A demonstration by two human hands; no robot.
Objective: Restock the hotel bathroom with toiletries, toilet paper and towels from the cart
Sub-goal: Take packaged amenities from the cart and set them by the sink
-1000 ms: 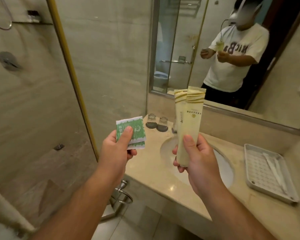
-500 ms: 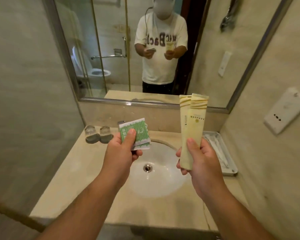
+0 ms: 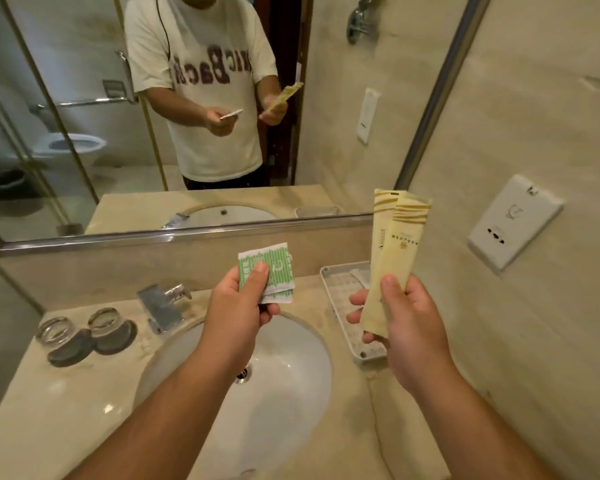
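Two long cream sachets (image 3: 394, 258) with gold stripes, overlapped and upright, gripped between the thumb and curled fingers (image 3: 357, 301) of the right hand (image 3: 413, 337), above a white gridded tray (image 3: 342, 308) on the beige tabletop (image 3: 66, 410). Two small green-and-white square packets (image 3: 276, 271), pinched under the thumb of the left hand (image 3: 238, 313), over the round white sink (image 3: 284, 393). Chrome faucet (image 3: 161, 304) behind; two upturned glasses (image 3: 80, 327) on dark coasters, far left. Mirror (image 3: 84, 133) along the back wall.

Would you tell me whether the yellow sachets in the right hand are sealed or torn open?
Sealed, it seems: the yellow sachets in the right hand show straight, intact top edges.
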